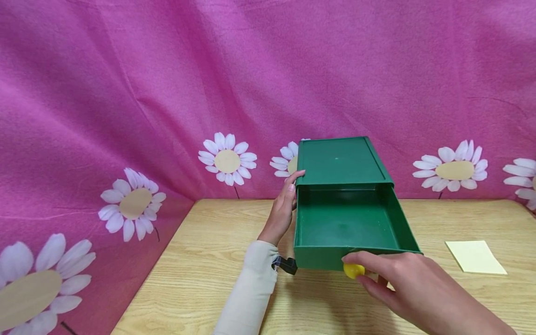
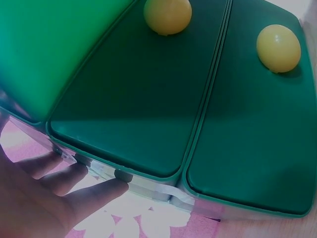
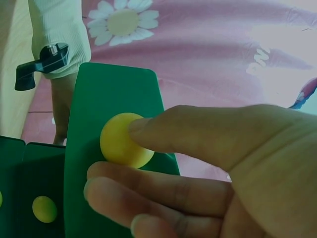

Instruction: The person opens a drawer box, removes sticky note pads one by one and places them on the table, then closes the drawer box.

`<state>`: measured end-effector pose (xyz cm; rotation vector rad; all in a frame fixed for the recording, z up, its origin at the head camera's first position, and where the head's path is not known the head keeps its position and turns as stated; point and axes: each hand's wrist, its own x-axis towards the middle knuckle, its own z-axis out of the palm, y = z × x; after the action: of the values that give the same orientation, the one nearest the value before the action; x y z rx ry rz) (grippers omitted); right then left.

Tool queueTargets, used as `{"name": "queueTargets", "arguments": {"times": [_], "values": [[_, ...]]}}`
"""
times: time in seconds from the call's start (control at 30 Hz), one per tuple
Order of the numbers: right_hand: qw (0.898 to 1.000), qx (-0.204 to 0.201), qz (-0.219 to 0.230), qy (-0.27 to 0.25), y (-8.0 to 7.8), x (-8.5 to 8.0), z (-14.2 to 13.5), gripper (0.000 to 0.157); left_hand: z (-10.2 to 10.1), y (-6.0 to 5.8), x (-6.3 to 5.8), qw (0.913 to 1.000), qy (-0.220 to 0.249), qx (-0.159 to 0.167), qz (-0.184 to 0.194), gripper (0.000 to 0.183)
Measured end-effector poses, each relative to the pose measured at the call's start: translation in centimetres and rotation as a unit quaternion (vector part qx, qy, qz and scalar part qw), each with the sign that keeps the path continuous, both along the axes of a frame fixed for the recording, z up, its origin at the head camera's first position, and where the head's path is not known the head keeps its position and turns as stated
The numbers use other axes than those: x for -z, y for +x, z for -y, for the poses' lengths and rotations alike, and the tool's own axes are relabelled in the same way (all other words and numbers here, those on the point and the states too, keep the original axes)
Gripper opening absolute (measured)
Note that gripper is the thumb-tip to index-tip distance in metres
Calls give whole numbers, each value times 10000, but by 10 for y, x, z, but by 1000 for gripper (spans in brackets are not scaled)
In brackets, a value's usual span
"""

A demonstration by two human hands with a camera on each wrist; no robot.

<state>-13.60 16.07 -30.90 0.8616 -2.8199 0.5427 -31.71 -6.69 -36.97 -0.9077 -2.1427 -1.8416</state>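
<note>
A green plastic drawer cabinet (image 1: 338, 163) stands on the table, its top drawer (image 1: 319, 257) pulled out toward me, the drawer's inside bare. My right hand (image 1: 412, 281) pinches the round yellow knob (image 1: 353, 271) on that drawer's front between thumb and fingers; the right wrist view shows the thumb pressed on the knob. Along the cabinet's left side lies my left hand (image 1: 279, 215), fingers extended, one fingertip at the top edge. In the left wrist view, two lower drawer fronts (image 2: 124, 114) are closed, each with a yellow knob (image 2: 278, 48).
A pale yellow sticky-note pad (image 1: 476, 257) lies to the right on the wooden table (image 1: 201, 260). Behind and to the left hangs a pink cloth (image 1: 268, 70) with white daisies. A black strap mount (image 1: 286, 265) is on the left wrist.
</note>
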Motion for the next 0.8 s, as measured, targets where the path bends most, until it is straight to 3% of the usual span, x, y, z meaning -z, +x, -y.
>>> {"name": "queueTargets", "arguments": {"times": [0.27,0.6,0.8], "values": [[9997,3,-232,-31,1,-1,2,46,1,0,0,10000,1,28,-37,42],[9920,-81,-1255,-92,2,-3,3,48,0,0,1,10000,-28,-11,-30,42],[9896,146,-1428,-56,1,-3,3,50,0,-2,2,10000,-26,-14,-37,41]]}}
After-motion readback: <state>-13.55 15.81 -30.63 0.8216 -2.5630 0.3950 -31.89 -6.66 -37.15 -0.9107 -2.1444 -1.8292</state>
